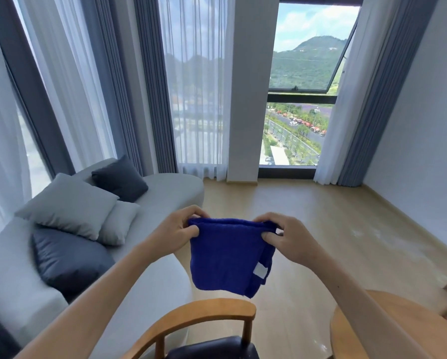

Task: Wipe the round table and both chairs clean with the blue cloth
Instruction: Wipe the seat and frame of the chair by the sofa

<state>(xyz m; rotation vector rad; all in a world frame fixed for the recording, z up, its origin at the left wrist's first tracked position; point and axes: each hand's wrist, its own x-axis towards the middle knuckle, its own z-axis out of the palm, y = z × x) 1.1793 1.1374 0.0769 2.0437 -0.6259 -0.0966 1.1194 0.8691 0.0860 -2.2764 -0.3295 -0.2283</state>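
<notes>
The blue cloth (226, 255) hangs folded in the air in front of me, a white label near its lower right corner. My left hand (177, 229) pinches its top left corner and my right hand (286, 235) pinches its top right corner. Below the cloth stands a wooden chair (199, 316) with a curved backrest and a dark seat cushion. The round wooden table (372, 330) shows at the lower right, partly hidden by my right forearm. A second chair is barely visible at the far right edge.
A long grey sofa (162, 193) with several grey and dark cushions runs along the left. Tall windows with sheer and blue-grey curtains (372, 99) fill the back wall. Light wooden floor (321, 229) stretches ahead to the white wall on the right.
</notes>
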